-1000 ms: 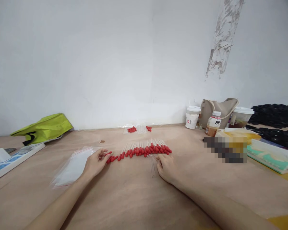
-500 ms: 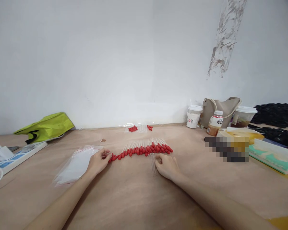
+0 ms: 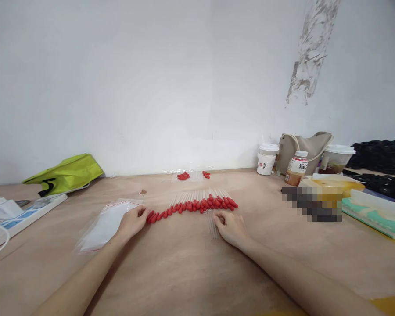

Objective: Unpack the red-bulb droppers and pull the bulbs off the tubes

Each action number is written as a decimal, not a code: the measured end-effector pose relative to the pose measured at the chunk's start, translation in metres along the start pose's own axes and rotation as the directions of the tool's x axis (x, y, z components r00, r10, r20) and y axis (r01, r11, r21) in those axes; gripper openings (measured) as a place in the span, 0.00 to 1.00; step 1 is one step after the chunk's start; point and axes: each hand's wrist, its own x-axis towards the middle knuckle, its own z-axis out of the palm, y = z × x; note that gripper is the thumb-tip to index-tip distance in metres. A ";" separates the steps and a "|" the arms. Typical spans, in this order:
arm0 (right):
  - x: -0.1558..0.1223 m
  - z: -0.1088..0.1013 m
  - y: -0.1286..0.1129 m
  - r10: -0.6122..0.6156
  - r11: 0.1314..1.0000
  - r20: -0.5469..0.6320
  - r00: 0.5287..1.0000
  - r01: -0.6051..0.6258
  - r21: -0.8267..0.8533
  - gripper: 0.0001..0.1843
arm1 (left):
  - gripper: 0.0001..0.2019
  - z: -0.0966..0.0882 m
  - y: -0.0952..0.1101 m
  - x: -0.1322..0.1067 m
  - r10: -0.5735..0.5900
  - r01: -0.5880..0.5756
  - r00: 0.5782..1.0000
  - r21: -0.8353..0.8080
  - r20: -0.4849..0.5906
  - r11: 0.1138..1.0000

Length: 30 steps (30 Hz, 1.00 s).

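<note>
A row of several glass droppers with red rubber bulbs (image 3: pixel 197 204) lies across the wooden table (image 3: pixel 184 272). My left hand (image 3: pixel 133 220) rests at the row's left end, fingers curled against the leftmost red bulbs, beside a stack of clear zip bags (image 3: pixel 105 224). My right hand (image 3: pixel 230 227) lies on the table just below the row's right part, fingertips pinched at a few bare glass tubes (image 3: pixel 212 224) that point toward me.
A small bag with red bulbs (image 3: pixel 191 176) lies by the wall. A green bag (image 3: pixel 64 174) and a power strip (image 3: pixel 16 217) sit at the left. Cups (image 3: pixel 266 159), a bottle (image 3: pixel 296 168), a beige handbag (image 3: pixel 304 149), boxes and black parts crowd the right.
My left hand slid slightly right and closed against the row's left end, bunching the bulbs. My right hand stayed by the bare tubes. The view shifted a little.
</note>
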 end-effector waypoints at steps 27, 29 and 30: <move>-0.002 -0.001 0.001 -0.020 1.000 -0.005 1.000 0.020 0.006 0.13 | 0.07 0.015 0.037 -0.006 0.689 -0.645 0.724 0.390 0.033 0.658; -0.002 -0.001 0.000 -0.019 1.000 -0.007 1.000 0.019 0.004 0.13 | 0.07 0.018 0.034 -0.006 0.685 -0.640 0.729 0.368 0.010 0.675; -0.002 -0.002 0.000 -0.018 1.000 -0.009 1.000 0.018 0.002 0.13 | 0.08 0.020 0.032 -0.005 0.682 -0.635 0.731 0.364 0.000 0.681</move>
